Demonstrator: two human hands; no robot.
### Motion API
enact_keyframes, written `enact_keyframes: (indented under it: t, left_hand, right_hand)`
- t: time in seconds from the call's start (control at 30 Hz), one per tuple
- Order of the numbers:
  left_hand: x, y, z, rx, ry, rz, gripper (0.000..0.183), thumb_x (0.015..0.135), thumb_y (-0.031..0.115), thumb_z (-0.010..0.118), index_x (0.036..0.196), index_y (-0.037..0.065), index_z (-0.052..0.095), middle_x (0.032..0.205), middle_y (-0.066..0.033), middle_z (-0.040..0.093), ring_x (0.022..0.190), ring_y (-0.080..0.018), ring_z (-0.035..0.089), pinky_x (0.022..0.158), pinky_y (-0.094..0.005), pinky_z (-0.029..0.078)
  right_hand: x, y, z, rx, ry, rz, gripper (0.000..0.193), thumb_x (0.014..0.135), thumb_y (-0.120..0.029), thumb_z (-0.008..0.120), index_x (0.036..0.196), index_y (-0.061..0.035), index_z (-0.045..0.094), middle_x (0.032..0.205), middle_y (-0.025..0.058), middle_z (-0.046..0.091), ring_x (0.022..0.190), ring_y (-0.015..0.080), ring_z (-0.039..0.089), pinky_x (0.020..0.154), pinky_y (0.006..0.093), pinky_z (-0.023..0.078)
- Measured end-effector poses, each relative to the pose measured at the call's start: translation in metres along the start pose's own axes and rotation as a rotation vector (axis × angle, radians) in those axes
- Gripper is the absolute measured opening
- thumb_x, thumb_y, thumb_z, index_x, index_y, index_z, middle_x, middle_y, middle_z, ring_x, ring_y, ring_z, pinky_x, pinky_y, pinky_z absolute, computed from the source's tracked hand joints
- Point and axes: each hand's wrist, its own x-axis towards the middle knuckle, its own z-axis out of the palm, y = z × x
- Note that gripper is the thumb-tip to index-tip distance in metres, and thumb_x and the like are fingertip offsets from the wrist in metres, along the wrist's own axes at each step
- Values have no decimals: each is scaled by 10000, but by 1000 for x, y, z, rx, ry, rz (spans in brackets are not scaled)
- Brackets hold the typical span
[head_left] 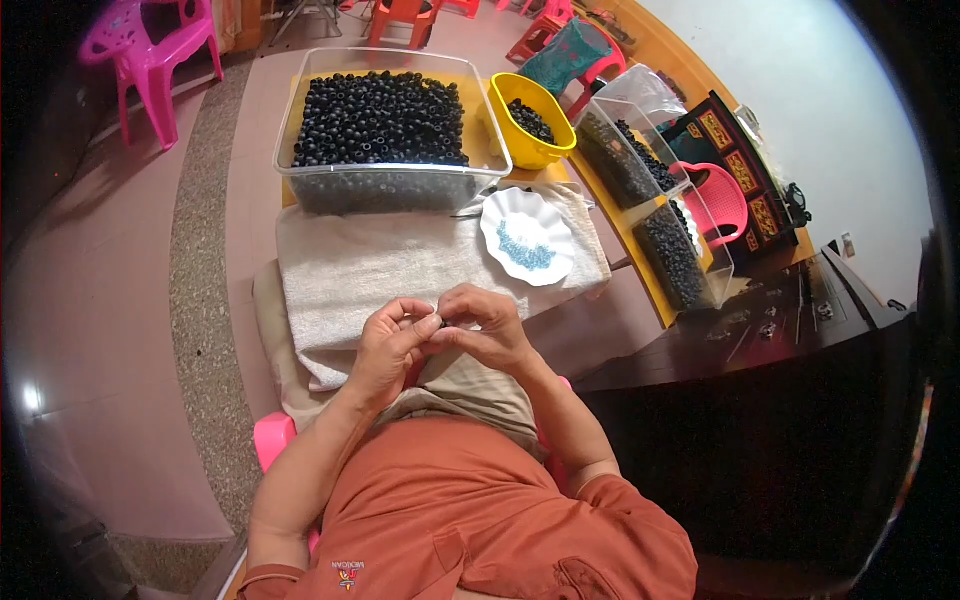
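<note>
Bead-sized dark piece pinched between 2 hands over the lap, too small to make out clearly.

Nearest, the left hand and right hand meet fingertip to fingertip above the near edge of a beige towel, both closed on that tiny piece; whether a thread runs through it cannot be told. Just beyond the right hand, a white scalloped plate rests on the towel and holds a small heap of blue beads. Farther off stands a large clear tub heaped with black beads. To its right sits a yellow bowl with a few more, then 2 clear boxes of black beads along the right. A pink chair stands far left.
</note>
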Motion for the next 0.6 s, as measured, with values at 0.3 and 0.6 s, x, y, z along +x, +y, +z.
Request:
enact_keyframes:
  t: [0.3, 0.6]
  left_hand:
    - [2, 3, -2, 36, -16, -66, 241, 865, 48, 640, 1061, 20, 501, 968, -104, 626, 865, -179, 660, 803, -308, 569]
    - [2, 1, -3, 33, 13, -121, 227, 862, 56, 655, 1040, 41, 516, 940, -86, 628, 852, -158, 652, 762, -293, 566]
  right_hand:
    - [0, -6, -6, -152, -92, -13, 250, 787, -99, 758, 998, -18, 651, 970, 97, 616, 866, 181, 612, 735, 282, 487]
    - [-2, -5, -14, -88, -126, 78, 221, 834, -101, 717, 1017, -6, 638, 1011, 104, 605, 875, 198, 620, 735, 298, 497]
